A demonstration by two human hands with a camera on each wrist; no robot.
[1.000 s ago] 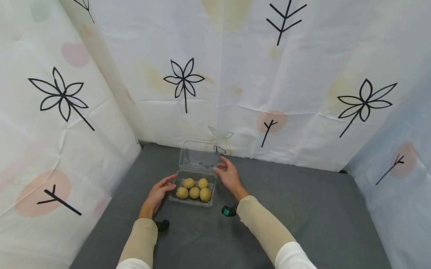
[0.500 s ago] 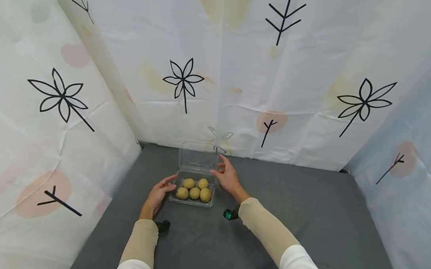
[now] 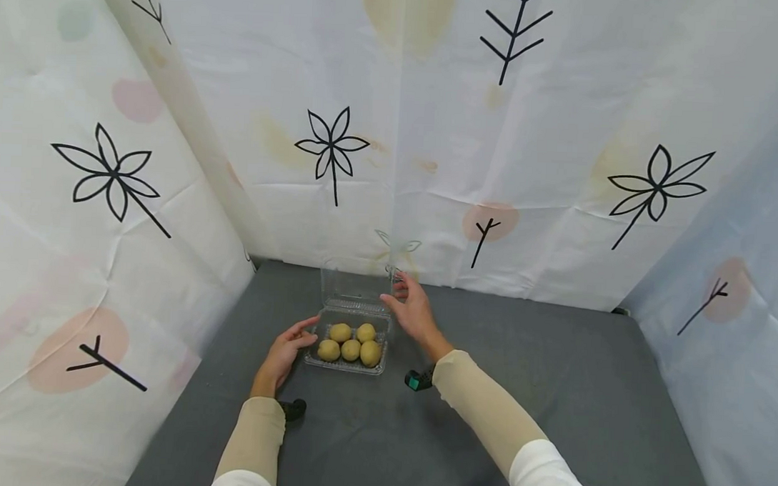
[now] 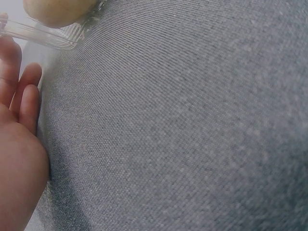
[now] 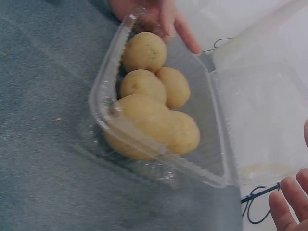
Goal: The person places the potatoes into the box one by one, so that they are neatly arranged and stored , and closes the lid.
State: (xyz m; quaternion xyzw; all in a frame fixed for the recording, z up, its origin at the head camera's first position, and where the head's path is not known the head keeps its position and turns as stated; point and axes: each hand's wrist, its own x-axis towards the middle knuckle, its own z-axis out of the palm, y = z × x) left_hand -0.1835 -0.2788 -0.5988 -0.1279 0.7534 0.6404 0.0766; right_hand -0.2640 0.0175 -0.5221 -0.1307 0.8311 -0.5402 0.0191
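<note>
A clear plastic clamshell container [image 3: 344, 366] stands on the grey cloth with its lid [image 3: 355, 283] raised at the back. Several yellow potatoes [image 3: 350, 350] lie in the bottom half. My left hand [image 3: 282, 354] touches the container's left side, index finger stretched along the wall and thumb at the rim. Its fingers [image 4: 30, 103] show beside the plastic edge in the left wrist view. At the lid's right edge is my right hand [image 3: 415, 312], thumb and fingers spread apart; its fingertips [image 5: 281, 207] appear close by the lid in the right wrist view.
Grey cloth [image 3: 551, 392] covers the table around the container. White patterned curtains [image 3: 528, 133] hang behind and on both sides, with the back one close behind the lid. Dark wrist devices [image 3: 418, 380] sit under both forearms.
The lid's upper edge has dropped slightly in view as its angle shifts. My right hand has moved slightly along with it; the left hand and potatoes stay in place.
</note>
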